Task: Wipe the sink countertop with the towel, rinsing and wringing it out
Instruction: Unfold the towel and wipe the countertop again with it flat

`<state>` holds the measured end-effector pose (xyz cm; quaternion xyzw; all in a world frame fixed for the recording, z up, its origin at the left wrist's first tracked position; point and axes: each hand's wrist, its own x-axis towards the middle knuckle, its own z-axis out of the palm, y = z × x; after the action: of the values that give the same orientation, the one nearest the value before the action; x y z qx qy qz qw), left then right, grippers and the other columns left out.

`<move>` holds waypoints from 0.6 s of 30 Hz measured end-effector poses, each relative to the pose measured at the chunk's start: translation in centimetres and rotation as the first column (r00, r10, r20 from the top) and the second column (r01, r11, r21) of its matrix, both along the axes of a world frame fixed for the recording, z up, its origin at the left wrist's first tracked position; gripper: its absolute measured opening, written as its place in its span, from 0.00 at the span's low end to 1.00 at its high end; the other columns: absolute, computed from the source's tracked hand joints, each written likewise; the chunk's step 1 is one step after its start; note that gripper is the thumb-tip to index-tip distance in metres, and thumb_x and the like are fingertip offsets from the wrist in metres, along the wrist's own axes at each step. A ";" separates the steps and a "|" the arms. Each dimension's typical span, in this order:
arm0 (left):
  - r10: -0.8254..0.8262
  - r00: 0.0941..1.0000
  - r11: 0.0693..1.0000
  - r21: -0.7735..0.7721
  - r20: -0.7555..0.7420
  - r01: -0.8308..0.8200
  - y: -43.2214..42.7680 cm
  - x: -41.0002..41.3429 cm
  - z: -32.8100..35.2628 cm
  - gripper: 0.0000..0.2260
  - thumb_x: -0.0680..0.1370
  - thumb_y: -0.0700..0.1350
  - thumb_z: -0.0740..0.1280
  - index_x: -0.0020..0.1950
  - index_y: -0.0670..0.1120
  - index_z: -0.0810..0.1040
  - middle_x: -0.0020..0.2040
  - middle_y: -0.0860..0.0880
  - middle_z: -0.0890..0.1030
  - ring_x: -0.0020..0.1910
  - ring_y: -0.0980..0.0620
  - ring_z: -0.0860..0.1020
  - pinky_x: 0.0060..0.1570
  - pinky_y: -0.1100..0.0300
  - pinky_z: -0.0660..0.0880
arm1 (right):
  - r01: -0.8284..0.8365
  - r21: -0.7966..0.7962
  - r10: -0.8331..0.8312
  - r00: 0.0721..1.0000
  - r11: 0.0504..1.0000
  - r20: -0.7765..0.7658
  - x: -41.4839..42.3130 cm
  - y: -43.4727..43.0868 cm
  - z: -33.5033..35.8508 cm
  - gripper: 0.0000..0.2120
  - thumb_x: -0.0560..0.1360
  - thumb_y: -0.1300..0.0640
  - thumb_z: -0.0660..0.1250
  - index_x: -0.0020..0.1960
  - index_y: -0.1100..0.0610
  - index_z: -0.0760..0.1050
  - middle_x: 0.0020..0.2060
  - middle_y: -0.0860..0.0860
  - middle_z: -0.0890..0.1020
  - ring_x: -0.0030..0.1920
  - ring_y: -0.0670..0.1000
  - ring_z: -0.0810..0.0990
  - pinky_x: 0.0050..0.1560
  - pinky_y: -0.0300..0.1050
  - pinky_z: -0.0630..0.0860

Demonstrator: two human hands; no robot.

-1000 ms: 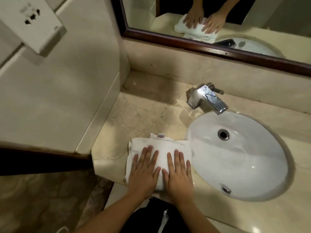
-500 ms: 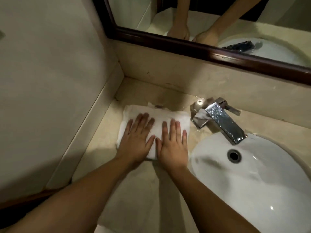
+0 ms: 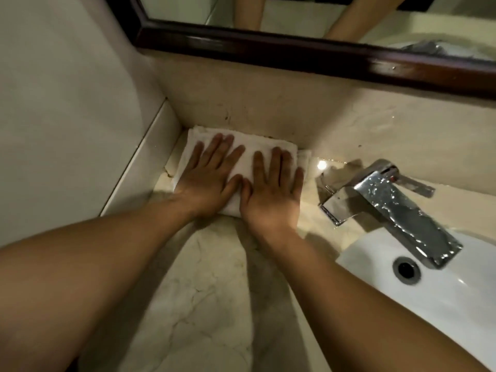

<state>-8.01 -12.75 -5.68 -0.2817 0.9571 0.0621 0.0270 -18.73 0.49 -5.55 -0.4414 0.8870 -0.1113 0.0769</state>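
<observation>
A folded white towel [image 3: 252, 146] lies flat on the beige marble countertop [image 3: 204, 291], pushed into the back left corner against the backsplash. My left hand [image 3: 209, 175] presses flat on its left half, fingers spread. Beside it, thumbs nearly touching, my right hand [image 3: 273, 189] presses flat on the right half. Both palms cover most of the towel. The white oval sink basin [image 3: 440, 312] sits to the right, with its drain [image 3: 406, 269] showing.
A chrome faucet [image 3: 386, 208] stands right of the towel, its spout reaching over the basin. A dark wooden mirror frame [image 3: 295, 55] runs along the backsplash. The side wall [image 3: 67, 103] closes off the left. Water glistens behind the faucet.
Both hands have slid the towel away from me, from the counter's front edge to the back corner against the backsplash. The camera has followed forward.
</observation>
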 end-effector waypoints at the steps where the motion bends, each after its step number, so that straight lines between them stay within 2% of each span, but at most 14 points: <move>1: -0.004 1.000 1.000 -0.010 -0.009 0.004 0.0 0.0 0.0 0.31 0.83 0.63 0.41 0.85 0.55 0.45 0.85 0.51 0.42 0.83 0.52 0.37 0.81 0.45 0.39 | 0.009 -0.021 -0.010 1.000 1.000 -0.017 0.1 0.0 -0.1 0.31 0.84 0.40 0.45 0.84 0.49 0.51 0.83 0.57 0.49 0.83 0.58 0.43 0.80 0.62 0.40; 5: 0.010 1.000 1.000 0.029 0.006 -0.010 -0.1 0.2 0.4 0.32 0.81 0.63 0.42 0.85 0.57 0.44 0.85 0.52 0.42 0.83 0.53 0.38 0.81 0.47 0.38 | 0.002 0.059 -0.003 1.000 0.998 0.012 0.3 0.1 0.5 0.31 0.84 0.40 0.47 0.84 0.46 0.45 0.84 0.55 0.44 0.83 0.54 0.39 0.80 0.63 0.38; 8: 0.012 1.000 0.999 0.031 0.027 -0.013 0.7 2.0 0.5 0.32 0.81 0.63 0.44 0.84 0.57 0.44 0.86 0.51 0.42 0.83 0.52 0.39 0.81 0.46 0.38 | -0.020 0.070 0.017 0.999 0.997 0.040 2.1 1.3 1.6 0.30 0.84 0.41 0.44 0.84 0.47 0.43 0.84 0.55 0.43 0.83 0.53 0.37 0.79 0.64 0.37; 11: 0.031 0.998 0.999 0.017 0.053 -0.032 3.5 7.4 1.0 0.33 0.80 0.63 0.38 0.85 0.54 0.42 0.85 0.50 0.40 0.83 0.50 0.38 0.81 0.45 0.38 | -0.049 0.064 0.048 0.998 0.997 0.027 7.3 3.7 1.8 0.30 0.85 0.40 0.42 0.84 0.48 0.41 0.83 0.55 0.41 0.82 0.53 0.35 0.80 0.63 0.37; 14: 0.072 0.996 0.996 0.042 0.058 -0.075 7.3 14.1 1.0 0.30 0.83 0.62 0.39 0.83 0.55 0.35 0.84 0.52 0.32 0.82 0.51 0.33 0.81 0.44 0.35 | -0.063 0.056 0.061 0.997 0.996 0.038 13.7 6.9 1.4 0.31 0.85 0.39 0.41 0.84 0.48 0.38 0.82 0.54 0.36 0.81 0.54 0.31 0.80 0.62 0.36; 16: 0.092 0.995 0.995 0.022 0.028 -0.092 10.4 18.0 0.8 0.30 0.85 0.61 0.42 0.84 0.55 0.37 0.84 0.51 0.34 0.83 0.50 0.36 0.80 0.43 0.38 | -0.077 0.045 0.075 0.997 0.996 0.036 17.4 9.8 1.3 0.31 0.85 0.39 0.43 0.84 0.49 0.42 0.83 0.55 0.40 0.82 0.54 0.34 0.81 0.63 0.40; 18: 0.128 0.992 0.992 0.018 0.014 -0.129 13.9 21.0 0.1 0.30 0.85 0.60 0.44 0.85 0.52 0.42 0.86 0.48 0.41 0.84 0.48 0.43 0.80 0.40 0.45 | -0.083 0.040 0.082 0.996 0.996 0.028 19.9 12.7 1.1 0.30 0.85 0.40 0.47 0.84 0.51 0.50 0.83 0.55 0.49 0.83 0.56 0.42 0.81 0.64 0.49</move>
<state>12.95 1.10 -5.56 -0.3428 0.9362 0.0710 0.0319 1.22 13.18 -4.42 -0.4746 0.8690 -0.0955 0.1023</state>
